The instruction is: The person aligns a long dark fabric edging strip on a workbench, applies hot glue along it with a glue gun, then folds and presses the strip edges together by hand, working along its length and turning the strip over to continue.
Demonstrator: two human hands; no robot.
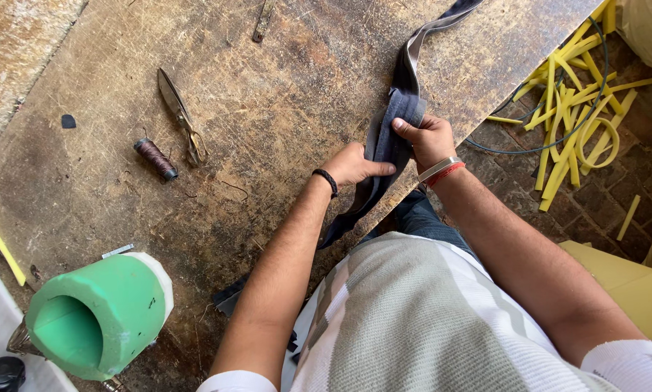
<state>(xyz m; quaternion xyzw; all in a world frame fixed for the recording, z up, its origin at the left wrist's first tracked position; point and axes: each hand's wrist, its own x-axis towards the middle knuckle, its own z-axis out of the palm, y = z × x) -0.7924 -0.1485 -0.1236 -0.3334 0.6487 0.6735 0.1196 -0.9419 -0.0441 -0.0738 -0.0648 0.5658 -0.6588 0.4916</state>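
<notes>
A long dark blue-grey strip of fabric (407,72) runs from the far edge of the worn wooden table (268,94) down to its near edge. My right hand (431,138) grips a folded part of the strip, thumb on top. My left hand (351,165) pinches the same strip just below, fingers closed on the cloth. The lower end of the strip hangs along the table edge toward my lap. My left wrist carries a black band, and my right wrist has a silver bangle and a red thread.
Metal shears (181,116) and a spool of brown thread (155,159) lie at the table's left. A green foam cylinder (97,316) stands at the near left. Yellow strips (572,109) and a dark cable litter the brick floor on the right.
</notes>
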